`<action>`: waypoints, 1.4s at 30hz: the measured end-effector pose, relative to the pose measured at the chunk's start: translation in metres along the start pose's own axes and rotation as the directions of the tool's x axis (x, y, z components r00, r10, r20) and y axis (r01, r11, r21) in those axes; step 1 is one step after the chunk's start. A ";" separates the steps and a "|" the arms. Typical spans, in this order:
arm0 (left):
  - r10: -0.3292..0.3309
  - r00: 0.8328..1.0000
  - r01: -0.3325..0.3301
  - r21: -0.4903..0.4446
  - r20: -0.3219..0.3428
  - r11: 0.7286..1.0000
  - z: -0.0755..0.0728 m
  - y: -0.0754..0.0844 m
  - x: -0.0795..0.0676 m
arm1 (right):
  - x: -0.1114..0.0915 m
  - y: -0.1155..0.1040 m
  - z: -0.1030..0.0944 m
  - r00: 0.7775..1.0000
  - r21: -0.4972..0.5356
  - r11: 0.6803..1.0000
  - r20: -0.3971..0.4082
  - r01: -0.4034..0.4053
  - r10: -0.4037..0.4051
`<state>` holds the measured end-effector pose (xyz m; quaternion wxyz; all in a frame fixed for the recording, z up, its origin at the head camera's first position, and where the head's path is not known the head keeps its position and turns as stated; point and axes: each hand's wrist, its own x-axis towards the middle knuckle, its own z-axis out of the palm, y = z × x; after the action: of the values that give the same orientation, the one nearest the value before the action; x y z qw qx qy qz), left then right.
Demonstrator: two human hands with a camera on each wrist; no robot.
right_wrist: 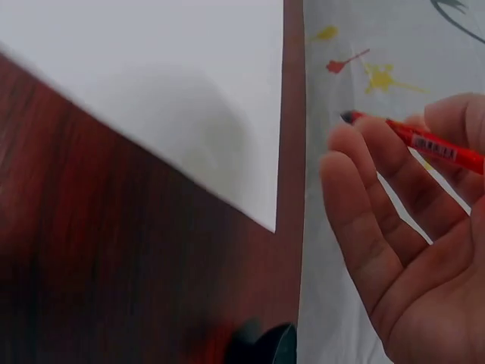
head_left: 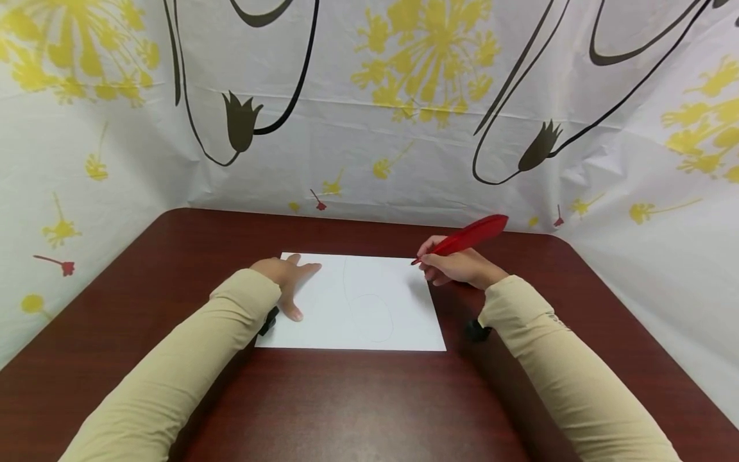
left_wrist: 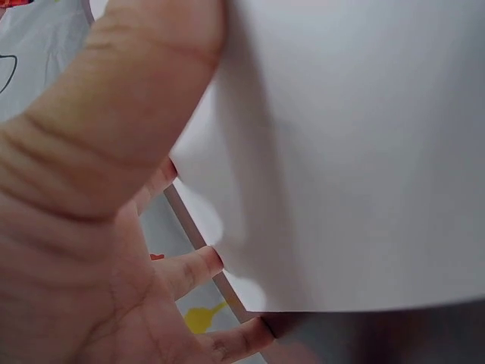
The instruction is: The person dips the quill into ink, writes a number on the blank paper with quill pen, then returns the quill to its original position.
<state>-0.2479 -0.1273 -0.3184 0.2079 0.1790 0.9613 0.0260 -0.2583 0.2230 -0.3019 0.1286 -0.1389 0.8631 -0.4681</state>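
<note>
A white sheet of paper lies on the dark red table, bearing thin faint pencil-like lines: one long curve and one rounded loop. My left hand rests on the sheet's left side with fingers spread; in the left wrist view its fingertips reach the paper's edge. Over the sheet's upper right corner, my right hand pinches a red feather pen, its plume pointing up and right. The right wrist view shows the pen's dark tip, apart from the paper, and a barcode label on its red barrel.
The table extends around the sheet, with rounded far corners. White sheeting with yellow and dark flower prints stands behind and at both sides. A dark rounded object shows at the bottom of the right wrist view; its kind is unclear.
</note>
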 end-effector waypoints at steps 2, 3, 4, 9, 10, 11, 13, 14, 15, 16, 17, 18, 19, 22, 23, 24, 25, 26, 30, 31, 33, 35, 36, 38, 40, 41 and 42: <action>-0.005 1.000 0.005 -0.006 0.011 1.000 0.001 0.000 0.000 | -0.001 0.005 -0.002 1.000 -0.020 1.000 -0.026 0.001 -0.001; -0.007 1.000 0.007 -0.008 0.016 1.000 0.002 0.000 0.000 | -0.002 0.008 -0.004 0.999 -0.031 1.000 -0.040 0.003 -0.004; -0.009 1.000 0.009 -0.007 0.018 1.000 0.003 0.000 0.000 | -0.002 0.011 -0.005 0.999 -0.042 0.999 -0.051 0.010 -0.012; -0.017 1.000 0.016 0.004 0.013 1.000 0.001 0.001 0.002 | -0.006 0.020 -0.016 0.992 -0.157 0.986 -0.100 0.063 -0.080; -0.019 1.000 0.019 0.006 0.011 1.000 -0.001 0.001 0.002 | -0.007 0.021 -0.019 0.990 -0.189 0.979 -0.106 0.074 -0.096; -0.020 1.000 0.020 0.006 0.013 1.000 -0.001 0.001 0.003 | -0.008 0.023 -0.021 0.988 -0.220 0.972 -0.110 0.080 -0.106; -0.018 1.000 0.018 0.007 0.016 1.000 -0.003 0.002 0.003 | -0.009 0.025 -0.025 0.985 -0.281 0.955 -0.114 0.096 -0.132; -0.018 1.000 0.018 0.007 0.017 1.000 -0.003 0.002 0.003 | -0.010 0.026 -0.028 0.981 -0.308 0.945 -0.118 0.109 -0.152; -0.019 1.000 0.019 0.008 0.019 1.000 -0.003 0.002 0.004 | -0.012 0.027 -0.030 0.977 -0.328 0.936 -0.122 0.125 -0.173; -0.020 1.000 0.020 0.007 0.022 1.000 -0.004 0.002 0.004 | -0.013 0.029 -0.032 0.973 -0.342 0.929 -0.122 0.144 -0.196; -0.019 1.000 0.019 0.009 0.023 1.000 -0.004 0.002 0.005 | -0.014 0.030 -0.035 0.966 -0.366 0.915 -0.124 0.167 -0.226; -0.018 1.000 0.018 0.010 0.024 1.000 -0.004 0.002 0.005 | -0.015 0.032 -0.038 0.956 -0.399 0.896 -0.126 0.197 -0.266; -0.015 1.000 0.015 0.010 0.024 1.000 -0.004 0.002 0.005 | -0.016 0.033 -0.040 0.943 -0.431 0.873 -0.126 0.226 -0.307; -0.005 1.000 0.004 0.013 0.023 1.000 -0.004 0.001 0.005 | -0.021 0.037 -0.048 0.903 -0.529 0.798 -0.125 0.290 -0.411; -0.001 1.000 0.001 0.013 0.023 1.000 -0.004 0.001 0.005 | -0.023 0.039 -0.050 0.890 -0.561 0.772 -0.128 0.298 -0.437; 0.002 1.000 -0.003 0.013 0.023 1.000 -0.004 0.001 0.005 | -0.025 0.040 -0.052 0.881 -0.584 0.753 -0.128 0.304 -0.455; 0.006 1.000 -0.007 0.010 0.023 1.000 -0.004 0.000 0.004 | -0.027 0.041 -0.053 0.872 -0.598 0.739 -0.130 0.311 -0.472; 0.009 1.000 -0.009 0.007 0.024 1.000 -0.004 0.000 0.004 | -0.029 0.044 -0.055 0.865 -0.611 0.727 -0.133 0.312 -0.483; 0.018 0.999 -0.018 -0.005 0.029 1.000 -0.001 0.000 0.003 | -0.040 0.053 -0.059 0.828 -0.636 0.687 -0.130 0.353 -0.546; 0.017 0.999 -0.017 -0.006 0.030 1.000 -0.001 0.000 0.003 | -0.042 0.055 -0.060 0.815 -0.647 0.669 -0.124 0.366 -0.566; 0.011 0.999 -0.011 -0.005 0.030 1.000 0.001 0.000 0.003 | -0.046 0.057 -0.062 0.797 -0.670 0.636 -0.109 0.382 -0.594; 0.005 1.000 -0.005 0.000 0.029 1.000 0.001 -0.001 0.002 | -0.049 0.060 -0.067 0.794 -0.718 0.592 -0.091 0.366 -0.602; 0.004 1.000 -0.004 0.003 0.025 1.000 0.001 -0.001 0.002 | -0.050 0.061 -0.069 0.790 -0.744 0.565 -0.081 0.358 -0.608; 0.004 1.000 -0.004 0.002 0.021 1.000 0.001 -0.001 0.002 | -0.052 0.063 -0.073 0.788 -0.781 0.524 -0.068 0.340 -0.612; 0.011 1.000 -0.011 0.002 0.019 1.000 0.000 -0.001 0.002 | -0.055 0.067 -0.077 0.785 -0.817 0.476 -0.048 0.324 -0.617; 0.015 1.000 -0.015 0.001 0.020 1.000 -0.001 -0.001 0.002 | -0.056 0.069 -0.079 0.779 -0.831 0.452 -0.035 0.325 -0.626; 0.018 1.000 -0.018 -0.002 0.020 1.000 -0.001 0.000 0.002 | -0.056 0.071 -0.081 0.774 -0.845 0.426 -0.024 0.323 -0.633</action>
<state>-0.2503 -0.1268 -0.3181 0.2173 0.1877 0.9575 0.0268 -0.2429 0.3430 -0.3140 -0.2400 -0.3418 0.9067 -0.0589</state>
